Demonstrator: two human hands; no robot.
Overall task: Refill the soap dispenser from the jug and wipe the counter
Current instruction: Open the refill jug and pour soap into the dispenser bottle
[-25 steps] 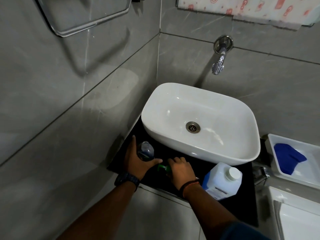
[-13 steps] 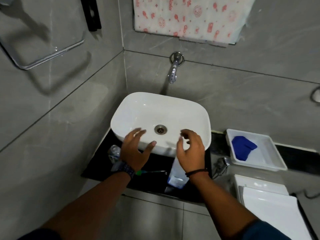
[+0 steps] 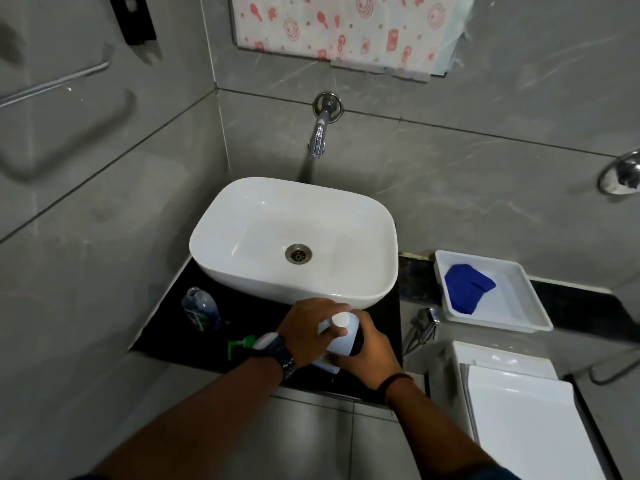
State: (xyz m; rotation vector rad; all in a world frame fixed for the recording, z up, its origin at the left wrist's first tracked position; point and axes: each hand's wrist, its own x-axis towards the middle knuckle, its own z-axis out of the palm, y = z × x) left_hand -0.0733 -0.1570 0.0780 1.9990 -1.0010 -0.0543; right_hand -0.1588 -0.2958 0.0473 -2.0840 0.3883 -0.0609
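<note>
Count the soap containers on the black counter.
2: the open dispenser bottle at the counter's left, and the white jug held by both hands in front of the basin. None seems hidden.

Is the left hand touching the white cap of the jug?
Touching. The head view shows the left hand with fingers closed around the white cap.

Your left hand (image 3: 306,332) and right hand (image 3: 363,351) reach forward side by side, both curled inward, fingers nearly touching; a dark wristwatch sits on your left wrist, a thin band on your right.
</note>
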